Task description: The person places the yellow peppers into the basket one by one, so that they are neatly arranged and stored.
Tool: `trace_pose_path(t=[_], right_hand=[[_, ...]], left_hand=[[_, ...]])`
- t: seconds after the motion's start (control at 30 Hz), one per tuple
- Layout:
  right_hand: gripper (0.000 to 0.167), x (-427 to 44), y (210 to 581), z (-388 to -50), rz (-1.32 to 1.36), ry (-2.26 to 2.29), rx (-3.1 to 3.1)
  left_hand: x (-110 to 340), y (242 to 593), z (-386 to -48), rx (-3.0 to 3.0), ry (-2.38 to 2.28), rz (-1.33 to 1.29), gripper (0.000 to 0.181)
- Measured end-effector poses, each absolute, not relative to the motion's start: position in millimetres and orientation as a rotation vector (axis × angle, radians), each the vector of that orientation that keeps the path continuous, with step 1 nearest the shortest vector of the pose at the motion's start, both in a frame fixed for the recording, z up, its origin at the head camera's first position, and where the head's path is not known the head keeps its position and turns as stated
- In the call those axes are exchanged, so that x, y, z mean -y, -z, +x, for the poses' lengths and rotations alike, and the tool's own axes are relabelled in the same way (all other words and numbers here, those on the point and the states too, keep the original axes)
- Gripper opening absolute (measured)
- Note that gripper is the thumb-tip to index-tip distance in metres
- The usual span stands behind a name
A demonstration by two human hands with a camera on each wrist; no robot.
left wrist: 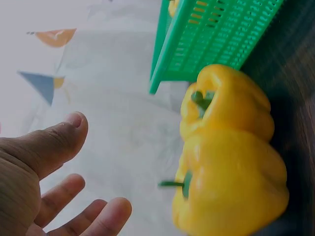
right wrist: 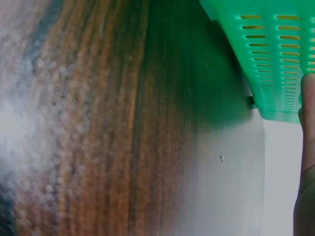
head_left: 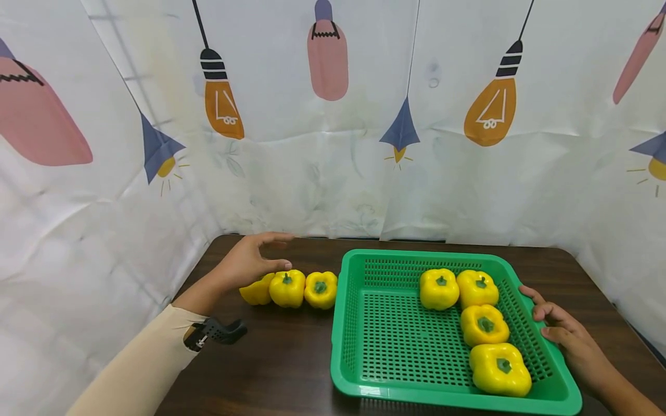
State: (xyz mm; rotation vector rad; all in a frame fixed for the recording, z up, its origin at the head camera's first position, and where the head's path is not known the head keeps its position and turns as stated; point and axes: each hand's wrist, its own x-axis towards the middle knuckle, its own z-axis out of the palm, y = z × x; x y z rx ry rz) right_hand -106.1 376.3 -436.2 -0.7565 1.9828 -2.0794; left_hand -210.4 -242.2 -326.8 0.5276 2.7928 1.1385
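Observation:
My left hand (head_left: 252,263) hovers over three yellow bell peppers beside the basket, fingers spread and holding nothing. Of these, one pepper (head_left: 255,292) is partly hidden by the hand; a second (head_left: 287,288) sits in the middle and a third (head_left: 320,290) is nearest the basket. In the left wrist view, the thumb and fingers stand apart from a pepper (left wrist: 231,182) with a green stem. On the right, my right hand (head_left: 569,338) holds the rim of a green plastic basket (head_left: 340,346); one finger (right wrist: 308,113) touches its outer wall. Several yellow peppers (head_left: 500,370) lie along the basket's right side.
The dark wooden table (head_left: 250,364) extends around the basket. A white printed sheet (head_left: 312,185) hangs behind and at both sides. A black strap (head_left: 215,332) circles my left wrist, over a beige sleeve (head_left: 140,358).

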Motion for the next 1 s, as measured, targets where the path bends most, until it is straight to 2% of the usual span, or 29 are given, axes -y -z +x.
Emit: trace_pose_path(t=[0.47, 1.0], right_hand=[[0.032, -373.4, 434.5, -103.8, -0.731, 2.021, -2.148], [0.033, -373.4, 433.4, -103.6, -0.734, 2.038, -2.086]], left_hand=[[302.6, 341.0, -208.3, -2.833, -1.127, 0.431, 0.062], [334.8, 378.3, -210.6, -2.741, -1.019, 0.520, 0.077]])
